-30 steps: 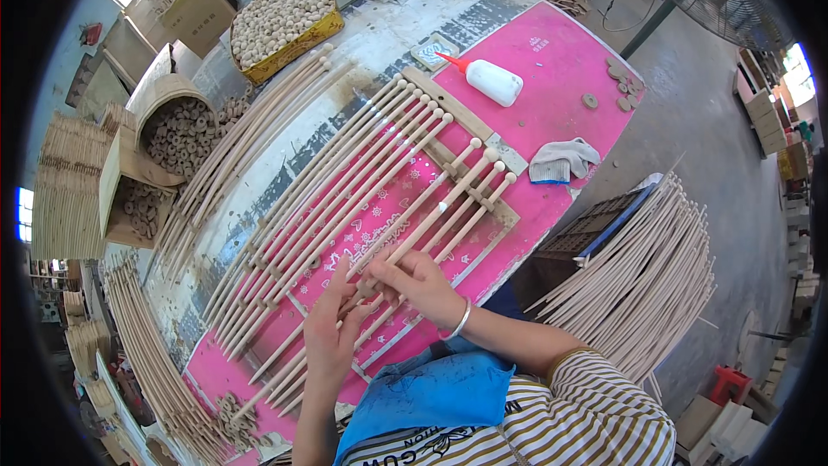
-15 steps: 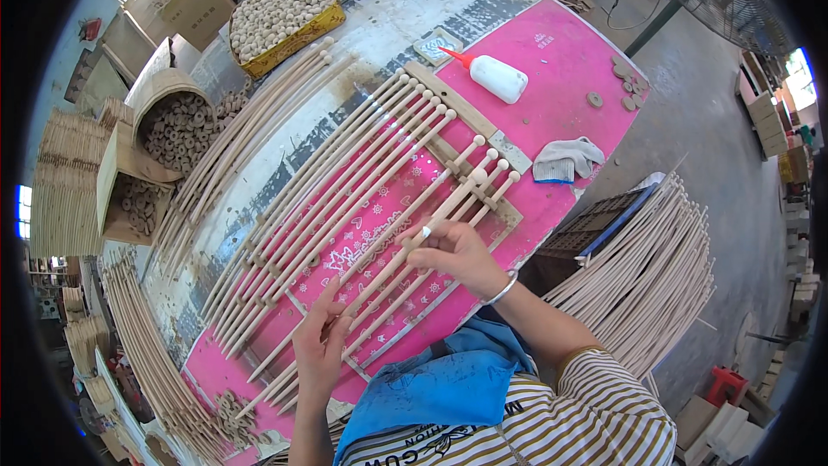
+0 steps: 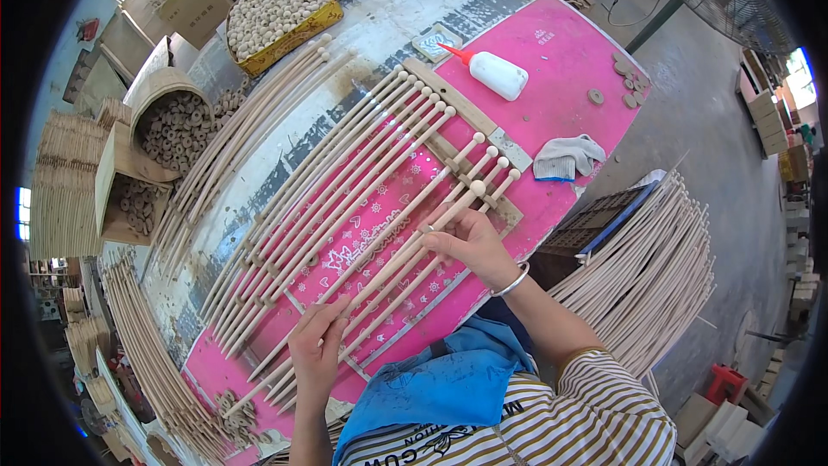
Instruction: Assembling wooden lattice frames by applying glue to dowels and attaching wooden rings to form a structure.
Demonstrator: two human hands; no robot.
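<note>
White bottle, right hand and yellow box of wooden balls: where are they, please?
White bottle (image 3: 498, 77): head view, middle of its body.
Right hand (image 3: 477, 246): head view, back of the hand.
Yellow box (image 3: 295, 39): head view, outer side wall.

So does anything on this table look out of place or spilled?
A few things. The bottle lies on its side, where it might leak. A glove lies crumpled near the edge of the table, with loose discs scattered beyond. The tub is on its side, rings strewn outside its mouth, perhaps deliberately.
</note>
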